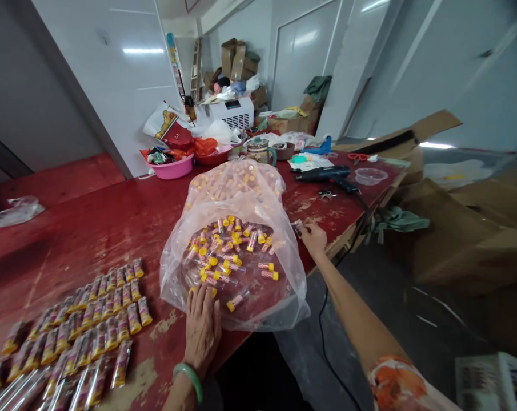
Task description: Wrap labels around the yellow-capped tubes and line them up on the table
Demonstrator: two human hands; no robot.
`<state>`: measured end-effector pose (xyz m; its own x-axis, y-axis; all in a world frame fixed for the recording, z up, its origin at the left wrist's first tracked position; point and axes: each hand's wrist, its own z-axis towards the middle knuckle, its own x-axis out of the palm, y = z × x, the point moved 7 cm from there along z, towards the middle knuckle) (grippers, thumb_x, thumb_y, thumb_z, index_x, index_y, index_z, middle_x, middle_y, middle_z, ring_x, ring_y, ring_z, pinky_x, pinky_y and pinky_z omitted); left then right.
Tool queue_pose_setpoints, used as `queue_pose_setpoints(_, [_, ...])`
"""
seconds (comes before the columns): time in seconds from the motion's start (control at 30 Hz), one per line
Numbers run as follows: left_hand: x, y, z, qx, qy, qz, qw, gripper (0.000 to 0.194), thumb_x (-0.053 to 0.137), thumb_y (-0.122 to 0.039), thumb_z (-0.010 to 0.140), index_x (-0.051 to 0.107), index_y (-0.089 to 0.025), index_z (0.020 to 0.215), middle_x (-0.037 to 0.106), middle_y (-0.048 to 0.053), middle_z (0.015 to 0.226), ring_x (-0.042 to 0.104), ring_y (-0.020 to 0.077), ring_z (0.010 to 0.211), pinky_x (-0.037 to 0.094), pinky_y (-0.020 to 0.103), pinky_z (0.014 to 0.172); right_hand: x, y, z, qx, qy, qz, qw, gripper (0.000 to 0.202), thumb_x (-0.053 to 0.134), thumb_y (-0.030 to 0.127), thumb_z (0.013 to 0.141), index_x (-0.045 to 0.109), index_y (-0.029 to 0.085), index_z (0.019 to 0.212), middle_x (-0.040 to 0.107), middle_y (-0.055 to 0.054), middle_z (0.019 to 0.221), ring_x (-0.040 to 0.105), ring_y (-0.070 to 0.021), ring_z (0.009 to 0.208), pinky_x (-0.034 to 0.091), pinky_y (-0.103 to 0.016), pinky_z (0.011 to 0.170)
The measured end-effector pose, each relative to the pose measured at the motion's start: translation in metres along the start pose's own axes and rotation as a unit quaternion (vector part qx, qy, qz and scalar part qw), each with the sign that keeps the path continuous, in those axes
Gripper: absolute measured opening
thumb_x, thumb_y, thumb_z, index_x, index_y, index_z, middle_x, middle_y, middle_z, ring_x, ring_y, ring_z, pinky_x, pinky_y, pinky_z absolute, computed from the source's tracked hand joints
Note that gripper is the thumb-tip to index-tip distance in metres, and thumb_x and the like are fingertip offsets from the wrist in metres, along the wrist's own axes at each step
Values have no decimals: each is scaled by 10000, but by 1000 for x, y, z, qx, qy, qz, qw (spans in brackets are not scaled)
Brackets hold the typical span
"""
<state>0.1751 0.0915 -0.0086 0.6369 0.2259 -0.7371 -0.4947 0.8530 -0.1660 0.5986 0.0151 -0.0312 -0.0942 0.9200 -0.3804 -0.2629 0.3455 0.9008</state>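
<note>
A clear plastic bag (pixel 179 245) lies on the red table with its mouth toward me. Inside it are many small clear tubes with yellow caps (pixel 252 241) and pink-and-white contents. My left hand (pixel 202 325) rests palm down at the bag's near edge, its fingers stretched out and touching the nearest tubes; a green bangle (pixel 188 379) circles the wrist. Right of the bag, my right hand (pixel 313 241) has its fingers closed near the table's edge. A small dark and shiny thing shows at those fingertips, too small to name.
Rows of wrapped tubes (pixel 97 314) lie at the left on the red table (pixel 91 222). Farther back are a pink basin (pixel 172 166), a glass jar (pixel 258 149), a black heat gun (pixel 322 173), red scissors (pixel 358 156) and a clear lid (pixel 371 176). A cable hangs off the right edge beside cardboard boxes (pixel 455 240).
</note>
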Motion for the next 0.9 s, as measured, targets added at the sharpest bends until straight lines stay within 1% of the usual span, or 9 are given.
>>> queue_pose_setpoints(0.1, [-7,4,-1,4,-32,-9,999,391,458,-128,909,484,-144,1299,581,161,1280,496,272,1268,437,515,1037,-16,1,-7,15,-37,110,993,266,558,418,742,565,173,639,512,9,542,523,-163,568,436,-277,542])
queue_pose_setpoints(0.2, [-22,-1,-4,31,-81,-27,996,374,485,-85,885,526,-162,1248,623,144,1210,546,263,1214,484,489,993,-37,3,-36,25,-63,200,977,313,545,482,722,526,191,608,455,41,502,460,-131,469,385,-248,446])
queue_pose_setpoints(0.3, [-44,-16,-6,8,-102,-120,988,326,509,-60,866,588,-176,1161,659,122,1140,592,245,1149,512,451,957,-55,10,-98,24,-50,246,968,292,584,477,711,584,190,658,524,23,565,504,-133,499,407,-249,462])
queue_pose_setpoints(0.37, [-54,-27,-4,-77,-63,-232,968,262,519,-115,884,621,-185,1115,673,110,1130,619,235,1103,525,423,936,-59,26,-149,10,-8,269,963,239,641,436,703,637,198,724,585,9,657,559,-144,591,462,-264,550])
queue_pose_setpoints(0.43, [-56,-40,0,-177,3,-348,921,265,538,-226,898,632,-195,1145,685,102,1142,636,240,1079,514,419,951,-52,55,-198,-38,103,323,940,154,691,354,725,668,206,763,628,-8,761,594,-163,706,483,-281,642])
queue_pose_setpoints(0.53, [-51,-61,6,-294,72,-531,792,382,598,-332,869,615,-185,1221,652,110,1236,612,259,1132,477,401,993,-35,95,-258,-85,263,328,903,89,681,284,789,680,201,758,627,-6,767,581,-149,706,465,-262,637])
queue_pose_setpoints(0.63, [-50,-63,7,-348,62,-615,704,370,644,-364,835,673,-177,1152,693,90,1159,637,246,1073,476,366,977,-27,117,-286,-116,300,319,892,62,668,236,819,683,194,776,631,-3,776,578,-137,728,458,-251,660])
queue_pose_setpoints(0.7, [-53,-54,2,-365,31,-612,701,320,630,-350,848,699,-187,1115,714,68,1109,645,222,1041,476,338,964,-23,124,-296,-137,315,313,885,53,660,220,826,685,189,791,642,-8,803,588,-140,756,467,-256,689])
queue_pose_setpoints(0.9, [-62,-33,-19,-364,-11,-538,760,263,574,-312,890,720,-189,1071,738,52,1032,667,192,956,489,295,914,-16,133,-318,-210,327,263,883,72,622,193,854,684,188,889,657,-25,865,619,-156,814,503,-281,736])
